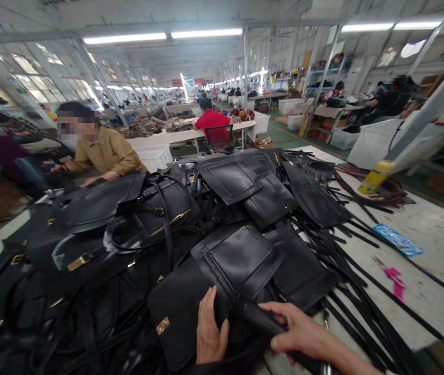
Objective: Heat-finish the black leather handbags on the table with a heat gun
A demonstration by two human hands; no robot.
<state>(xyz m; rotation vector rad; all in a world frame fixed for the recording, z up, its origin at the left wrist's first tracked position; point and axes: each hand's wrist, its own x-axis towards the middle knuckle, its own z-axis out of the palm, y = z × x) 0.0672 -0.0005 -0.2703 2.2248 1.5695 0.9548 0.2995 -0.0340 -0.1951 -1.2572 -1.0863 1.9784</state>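
The left hand (211,330) lies curved against a smooth black leather-like bag piece with a gold metal clasp (175,323), at the bench's (436,250) near edge; the right hand (298,330) pinches a narrow black strap (263,317). A white plastic bin (155,157) has hidden contents.

No lettering we can read. Noted: flat blue-and-white printed piece (397,240) on the pale tabletop (436,224), its marks blurred; yellow cylindrical bottle (375,177), small print illegible; distant red banner (177,82), too small to make out.
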